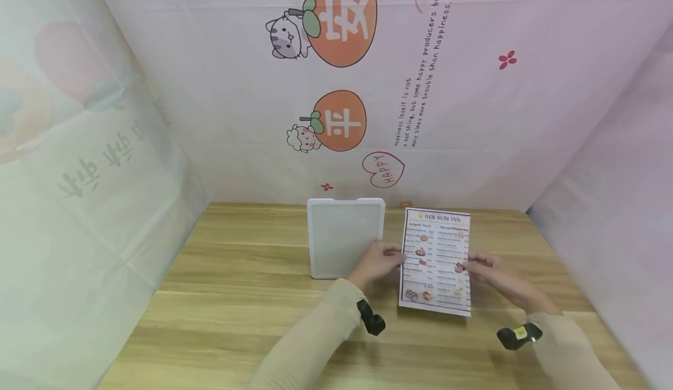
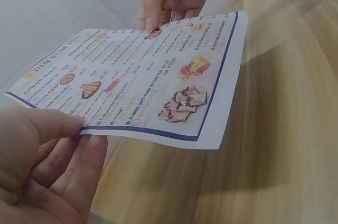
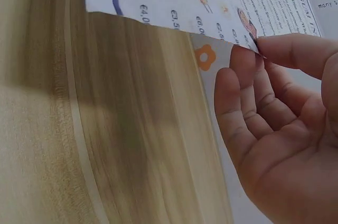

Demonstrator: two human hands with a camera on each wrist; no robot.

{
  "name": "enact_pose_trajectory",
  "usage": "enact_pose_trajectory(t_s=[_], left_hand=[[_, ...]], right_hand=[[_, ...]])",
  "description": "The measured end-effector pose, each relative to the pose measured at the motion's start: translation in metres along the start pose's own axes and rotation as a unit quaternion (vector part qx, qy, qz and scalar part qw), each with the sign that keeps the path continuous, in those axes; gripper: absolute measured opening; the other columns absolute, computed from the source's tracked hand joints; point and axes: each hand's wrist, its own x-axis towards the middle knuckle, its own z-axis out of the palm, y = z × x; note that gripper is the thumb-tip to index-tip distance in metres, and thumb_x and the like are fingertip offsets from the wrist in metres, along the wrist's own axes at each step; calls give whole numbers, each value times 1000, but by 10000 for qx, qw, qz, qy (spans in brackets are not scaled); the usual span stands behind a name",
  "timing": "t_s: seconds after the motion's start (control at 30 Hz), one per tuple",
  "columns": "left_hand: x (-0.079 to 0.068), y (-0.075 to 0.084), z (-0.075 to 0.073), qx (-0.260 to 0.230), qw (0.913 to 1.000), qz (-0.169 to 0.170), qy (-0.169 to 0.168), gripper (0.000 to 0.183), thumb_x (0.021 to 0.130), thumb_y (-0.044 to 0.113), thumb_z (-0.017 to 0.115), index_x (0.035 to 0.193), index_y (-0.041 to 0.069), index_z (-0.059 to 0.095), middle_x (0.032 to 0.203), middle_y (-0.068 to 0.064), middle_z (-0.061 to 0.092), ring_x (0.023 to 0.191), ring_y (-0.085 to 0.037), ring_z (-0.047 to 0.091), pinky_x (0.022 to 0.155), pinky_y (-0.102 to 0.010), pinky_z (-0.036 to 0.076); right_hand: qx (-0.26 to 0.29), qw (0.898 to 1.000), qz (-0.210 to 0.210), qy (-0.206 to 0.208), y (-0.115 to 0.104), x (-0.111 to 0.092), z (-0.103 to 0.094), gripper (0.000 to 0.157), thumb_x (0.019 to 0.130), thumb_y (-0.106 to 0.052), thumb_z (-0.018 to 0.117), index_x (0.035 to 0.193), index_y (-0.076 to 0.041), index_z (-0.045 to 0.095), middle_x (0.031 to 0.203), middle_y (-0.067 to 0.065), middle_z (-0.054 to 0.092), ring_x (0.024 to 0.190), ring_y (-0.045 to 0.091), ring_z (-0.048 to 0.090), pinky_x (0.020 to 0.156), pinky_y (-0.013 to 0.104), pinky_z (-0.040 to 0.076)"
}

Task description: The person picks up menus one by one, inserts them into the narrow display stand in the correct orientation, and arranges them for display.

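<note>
While both hands hold it by its side edges, the menu hangs just above the wooden bench, right of a white plastic frame with rounded corners. It is a thin printed paper sheet, white with a dark blue border, headed "DIM SUM INN" and dotted with small food pictures. The left hand has a narrow grip, thumb on top and fingers beneath the left edge. The right hand pinches the right edge likewise, its other fingers loosely spread.
</note>
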Motion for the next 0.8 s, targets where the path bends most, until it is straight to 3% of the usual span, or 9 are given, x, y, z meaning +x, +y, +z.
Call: enact_pose_trajectory(t_s=[0.3, 0.43, 0.63, 0.8], left_hand=[[-3, 13, -9, -210, 9996, 175, 62, 23, 96, 15, 69, 116, 4, 72, 102, -1, 72, 89, -13, 69, 87, -41, 57], [-5, 20, -14, -154, 9994, 313, 86, 24, 96, 15, 69, 116, 3, 72, 103, -3, 72, 89, -14, 70, 87, -41, 57], [-8, 26, -24, -168, 9988, 458, 103, 24, 96, 16, 69, 115, 1, 72, 104, -5, 73, 88, -15, 71, 84, -37, 58], [-10, 32, -33, -115, 9981, 585, 131, 23, 97, 16, 68, 114, 1, 72, 104, -5, 74, 87, -15, 72, 83, -34, 58]], right_hand=[[-247, 9984, -128, 497, -7, 2, 3, 54, 104, -29, 56, 137, 12, 46, 128, 23, 61, 105, 21, 67, 102, 45, 46], [-346, 9972, -118, 645, -10, 4, 3, 55, 104, -34, 56, 139, 9, 48, 130, 22, 62, 105, 22, 67, 105, 55, 39], [-331, 9961, -90, 810, -17, 9, 3, 59, 102, -41, 57, 140, 4, 49, 131, 16, 63, 106, 16, 66, 105, 54, 38], [-300, 9948, -75, 973, -30, 14, 5, 62, 100, -46, 59, 139, 3, 52, 130, 16, 64, 105, 15, 67, 106, 66, 32]])
